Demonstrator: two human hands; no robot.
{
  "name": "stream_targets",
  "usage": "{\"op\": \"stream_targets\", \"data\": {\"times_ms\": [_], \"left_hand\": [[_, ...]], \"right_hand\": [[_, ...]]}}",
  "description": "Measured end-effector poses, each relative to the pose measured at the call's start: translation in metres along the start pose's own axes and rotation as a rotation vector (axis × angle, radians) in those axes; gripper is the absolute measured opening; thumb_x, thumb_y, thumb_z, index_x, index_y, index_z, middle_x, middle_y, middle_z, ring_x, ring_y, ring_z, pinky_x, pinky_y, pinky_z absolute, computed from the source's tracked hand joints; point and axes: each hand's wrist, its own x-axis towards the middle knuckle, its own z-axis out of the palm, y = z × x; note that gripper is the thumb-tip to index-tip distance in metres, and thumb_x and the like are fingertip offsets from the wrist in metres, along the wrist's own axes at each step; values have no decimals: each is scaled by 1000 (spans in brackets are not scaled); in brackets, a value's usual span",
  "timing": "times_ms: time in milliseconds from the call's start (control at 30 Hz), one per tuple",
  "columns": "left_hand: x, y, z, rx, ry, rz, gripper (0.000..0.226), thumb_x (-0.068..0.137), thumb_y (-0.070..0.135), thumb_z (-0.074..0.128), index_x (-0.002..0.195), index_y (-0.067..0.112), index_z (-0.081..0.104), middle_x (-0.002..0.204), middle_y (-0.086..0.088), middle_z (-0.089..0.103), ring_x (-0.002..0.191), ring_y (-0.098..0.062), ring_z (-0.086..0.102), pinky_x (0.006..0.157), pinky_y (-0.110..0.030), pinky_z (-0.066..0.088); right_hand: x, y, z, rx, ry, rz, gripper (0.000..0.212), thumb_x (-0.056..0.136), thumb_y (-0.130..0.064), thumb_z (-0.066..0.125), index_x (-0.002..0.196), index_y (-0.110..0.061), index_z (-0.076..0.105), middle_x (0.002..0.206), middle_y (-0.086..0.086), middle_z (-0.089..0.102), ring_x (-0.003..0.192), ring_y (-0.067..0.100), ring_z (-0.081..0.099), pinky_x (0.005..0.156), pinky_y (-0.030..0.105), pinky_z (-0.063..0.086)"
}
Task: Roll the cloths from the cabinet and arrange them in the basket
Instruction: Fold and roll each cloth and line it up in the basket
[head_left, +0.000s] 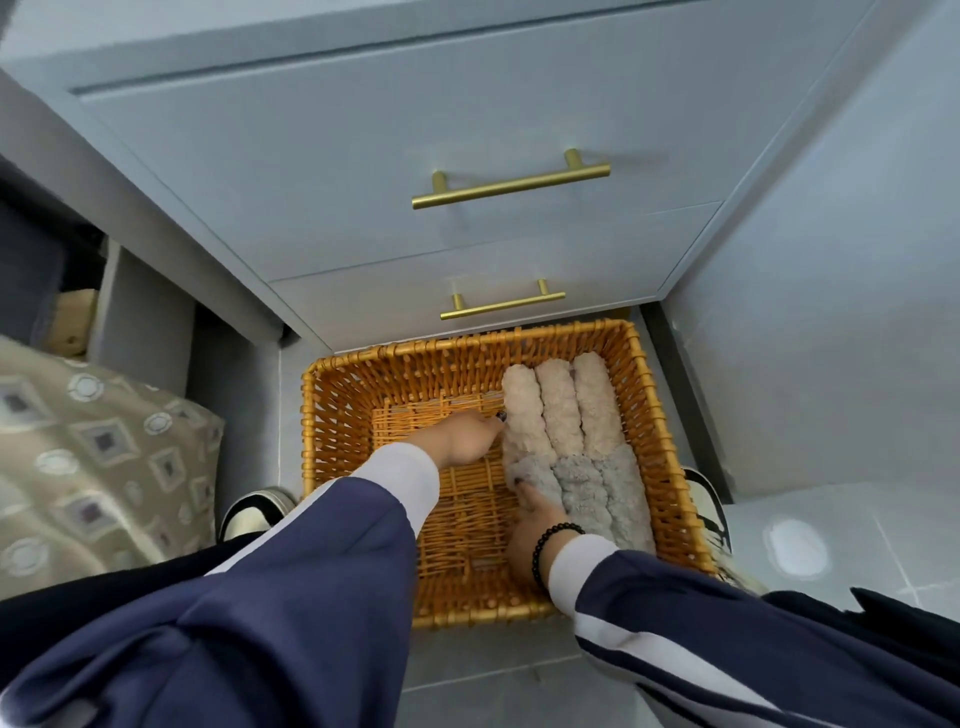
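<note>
An orange wicker basket (337, 415) stands on the floor in front of the cabinet. Along its right side lie three beige rolled cloths (558, 405) at the far end and three grey rolled cloths (597, 493) at the near end. My left hand (460, 439) reaches into the basket, its fingertips against the left beige roll. My right hand (535, 525) presses on the leftmost grey roll (530, 473), thumb on its end. Whether either hand actually grips a roll is unclear.
Grey cabinet drawers with gold handles (511, 183) rise right behind the basket. A patterned cushion (98, 457) lies at the left. My shoes (254, 512) flank the basket on the tiled floor (831, 545). The basket's left half shows bare wicker.
</note>
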Motion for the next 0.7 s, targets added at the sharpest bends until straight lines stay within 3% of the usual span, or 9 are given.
{"op": "stream_targets", "data": {"times_ms": [100,200,267,333,367,433,500,633,700], "left_hand": [[-10,3,-4,27,23,-32,54,106,41,27,142,5,45,146,-15,47,133,-31,44,106,-34,34],[-20,10,-7,-10,45,-37,38,106,38,30,103,16,61,102,-3,58,93,-17,57,84,-29,40],[-29,16,-12,-58,58,-35,39,106,32,34,109,8,64,106,-7,61,102,-25,60,81,-27,42],[-43,24,-19,-60,77,-24,50,106,34,33,131,-4,54,132,-18,57,124,-34,52,96,-32,41],[-48,28,-22,-52,94,-14,55,106,37,31,135,-5,51,133,-21,56,122,-34,53,97,-34,41],[-64,41,-28,-17,115,33,59,106,41,28,132,-6,54,118,-22,62,108,-30,58,87,-34,42],[-81,53,-33,25,142,86,57,106,40,26,126,-3,58,123,-23,61,103,-27,57,83,-32,40],[-128,74,-50,96,194,156,55,106,41,26,134,2,53,138,-21,53,111,-28,55,82,-28,37],[-158,86,-62,116,224,177,53,106,41,27,133,4,54,141,-20,51,122,-32,52,92,-32,39]], "right_hand": [[-4,-3,-13,123,1,-23,33,97,-25,50,127,-11,58,138,11,53,135,30,36,118,52,1],[-19,-1,-34,222,70,-15,24,91,-9,57,113,-6,63,122,14,60,119,34,49,111,47,29],[-30,8,-49,354,95,29,28,88,-3,59,116,-3,62,121,17,59,113,35,54,91,40,45],[-45,18,-64,462,116,107,28,92,-5,54,120,-4,61,122,16,59,109,33,57,81,37,48],[-52,24,-70,504,122,150,28,95,-6,50,122,-6,60,124,15,58,108,31,58,82,36,50],[-72,33,-79,569,128,223,31,98,-9,45,126,-6,59,128,15,57,112,30,58,90,36,51],[-95,42,-84,637,159,279,32,99,-11,44,127,-5,59,128,15,59,113,30,58,96,38,50],[-143,57,-94,674,267,380,33,98,-17,44,128,-8,55,131,14,54,119,33,51,102,42,45],[-167,60,-101,703,324,420,34,98,-21,46,129,-10,55,133,12,52,120,32,50,102,42,44]]}}
